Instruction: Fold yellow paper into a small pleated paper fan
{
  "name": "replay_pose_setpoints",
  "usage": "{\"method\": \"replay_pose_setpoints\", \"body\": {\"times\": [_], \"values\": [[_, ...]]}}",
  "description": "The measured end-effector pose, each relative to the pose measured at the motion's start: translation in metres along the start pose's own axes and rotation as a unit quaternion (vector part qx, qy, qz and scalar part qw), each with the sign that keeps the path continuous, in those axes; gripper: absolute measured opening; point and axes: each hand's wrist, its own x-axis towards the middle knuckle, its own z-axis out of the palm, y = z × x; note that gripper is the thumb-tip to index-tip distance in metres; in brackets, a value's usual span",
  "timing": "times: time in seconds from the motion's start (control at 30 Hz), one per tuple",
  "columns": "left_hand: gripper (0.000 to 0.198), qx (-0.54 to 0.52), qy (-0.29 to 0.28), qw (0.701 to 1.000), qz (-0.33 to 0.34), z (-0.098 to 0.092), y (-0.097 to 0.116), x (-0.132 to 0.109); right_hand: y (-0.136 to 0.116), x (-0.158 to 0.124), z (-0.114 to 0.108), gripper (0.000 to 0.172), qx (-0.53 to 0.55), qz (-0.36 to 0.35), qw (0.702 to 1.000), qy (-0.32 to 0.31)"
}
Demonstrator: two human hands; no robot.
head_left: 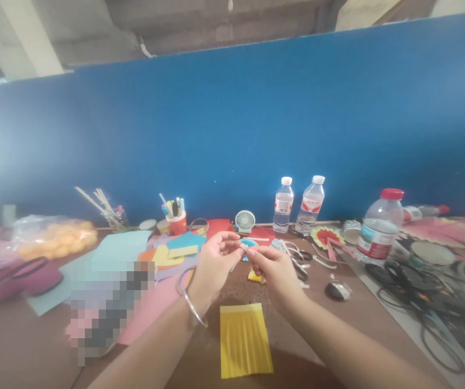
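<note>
Small white scrap [244,246] — between fingertips [254,253]

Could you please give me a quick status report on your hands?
Left hand and right hand raised, together pinching small pale piece. Yellow creased sheet below, on table. White strip near right hand, not blocking.

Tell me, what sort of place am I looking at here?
Probably a craft workspace, perhaps in a workshop or classroom, though the room itself barely shows. The signs are the pale blue paper sheets, the red cup of pens and the yellow sheet with pleat-like creases.
</note>
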Motion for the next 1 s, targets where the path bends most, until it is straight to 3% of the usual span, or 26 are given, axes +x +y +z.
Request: {"method": "replay_pose_setpoints", "body": {"times": [0.37, 1.0], "values": [[0.027, -0.08, -0.003, 0.996, -0.042, 0.0054, 0.0005, -0.0032, 0.0001, -0.0031, 0.004, 0.022, 0.02, -0.007, 0.999, 0.027], [0.024, -0.153, -0.001, 0.987, -0.046, 0.0082, -0.0007, -0.0045, -0.0005, -0.004, 0.0047, 0.027, -0.003, -0.021, 0.998, 0.057]]}}
